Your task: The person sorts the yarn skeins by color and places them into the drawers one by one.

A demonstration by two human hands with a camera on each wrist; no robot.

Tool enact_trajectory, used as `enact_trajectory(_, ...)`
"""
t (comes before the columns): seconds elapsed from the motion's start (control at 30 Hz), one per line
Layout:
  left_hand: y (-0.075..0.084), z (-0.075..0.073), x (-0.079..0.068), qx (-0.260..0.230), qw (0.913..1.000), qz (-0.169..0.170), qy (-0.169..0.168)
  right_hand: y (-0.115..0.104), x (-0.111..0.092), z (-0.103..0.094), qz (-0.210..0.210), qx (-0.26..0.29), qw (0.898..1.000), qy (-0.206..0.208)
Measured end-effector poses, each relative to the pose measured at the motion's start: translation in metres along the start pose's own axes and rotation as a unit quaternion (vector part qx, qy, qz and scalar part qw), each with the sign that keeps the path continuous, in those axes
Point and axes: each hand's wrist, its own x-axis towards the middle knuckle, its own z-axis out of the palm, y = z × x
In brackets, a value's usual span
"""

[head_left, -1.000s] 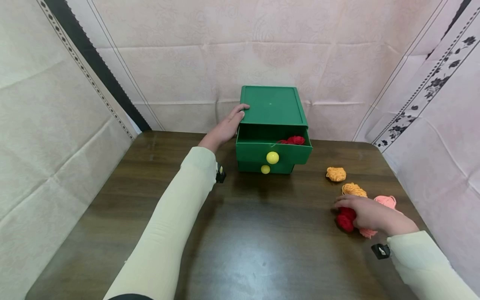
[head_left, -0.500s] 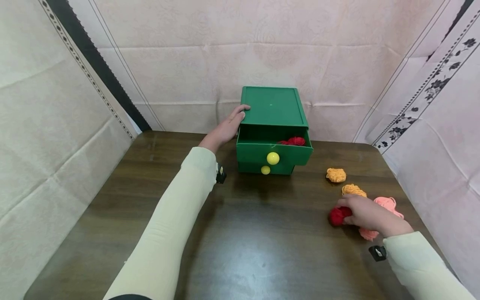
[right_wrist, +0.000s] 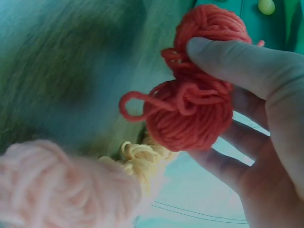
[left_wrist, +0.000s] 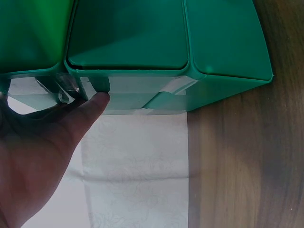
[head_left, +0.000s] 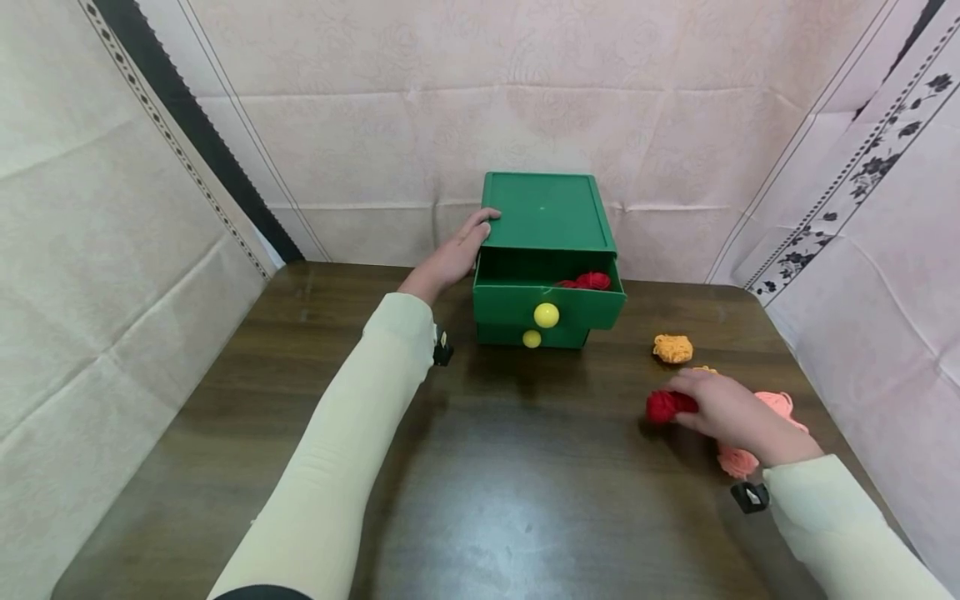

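Observation:
My left hand (head_left: 450, 260) touches the left side of a small green two-drawer box (head_left: 543, 212), its fingers at the top edge. In the left wrist view, the thumb lies straight against a taped green side. My right hand (head_left: 731, 417) pinches a skein of red yarn (right_wrist: 190, 116), narrow in the middle and round at both ends, just over the table at right. The upper drawer (head_left: 506, 307) is pulled out and has a yellow knob; more red yarn (head_left: 592, 282) lies inside it at the right. The lower drawer is closed.
Orange-yellow yarn (head_left: 672, 348) lies right of the box, with a second piece mostly hidden behind my right hand. Pink yarn (head_left: 737, 461) sits under and beyond that hand. Pale cloth (head_left: 525, 125) hangs behind and beside the brown wooden table (head_left: 480, 500).
My right hand has drawn the red yarn away from the pink yarn, moving left and a little toward the back. My left hand and the green box have stayed in place.

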Motion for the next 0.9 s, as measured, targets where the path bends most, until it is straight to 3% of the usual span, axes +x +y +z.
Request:
enact_trajectory(0.27, -0.002, -0.003, 0.001, 0.011, 0.9999, -0.001, 0.002, -0.003, 0.006, -0.007, -0.026, -0.010, 0.998, 0.057)
enact_trajectory(0.9, -0.008, 0.000, 0.005, 0.003, 1.0000, 0.007, 0.004, -0.015, 0.011, -0.032, -0.033, -0.018, 0.995, 0.090)
